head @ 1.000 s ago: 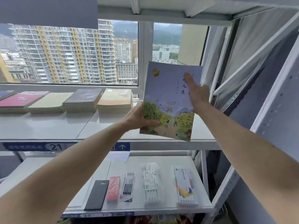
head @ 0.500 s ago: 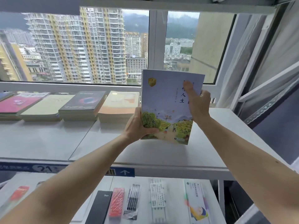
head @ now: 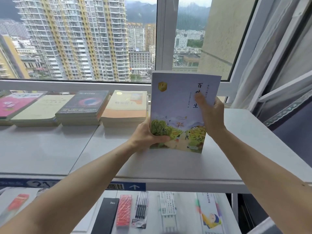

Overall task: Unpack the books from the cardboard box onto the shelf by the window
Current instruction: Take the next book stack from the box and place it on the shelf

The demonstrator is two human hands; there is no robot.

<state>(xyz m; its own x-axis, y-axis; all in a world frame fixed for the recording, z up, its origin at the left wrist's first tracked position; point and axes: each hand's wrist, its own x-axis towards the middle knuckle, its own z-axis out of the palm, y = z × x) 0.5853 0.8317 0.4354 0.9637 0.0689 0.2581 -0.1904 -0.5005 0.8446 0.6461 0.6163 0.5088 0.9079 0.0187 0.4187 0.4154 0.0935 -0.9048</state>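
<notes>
I hold a lavender book (head: 177,107) with a painted landscape on its cover, tilted up over the white shelf (head: 168,166) by the window. My left hand (head: 146,135) grips its lower left corner, thumb across the cover. My right hand (head: 211,114) clasps the right edge, fingers over the title. The book's bottom edge is at or just above the shelf surface. To its left lie stacked books: a cream-orange stack (head: 125,107), a dark stack (head: 82,105), a pale one (head: 40,108) and a pink one (head: 15,103). The cardboard box is out of view.
The window frame (head: 76,84) runs right behind the book stacks. A lower shelf holds stationery: a black diary (head: 105,215), a red pack (head: 124,210), pens (head: 141,206) and boxes. A curtain and an open window sash (head: 278,81) stand at the right.
The book has come down and closer to the shelf surface beside the cream-orange stack. Both hands kept their hold, and my view has tilted further down.
</notes>
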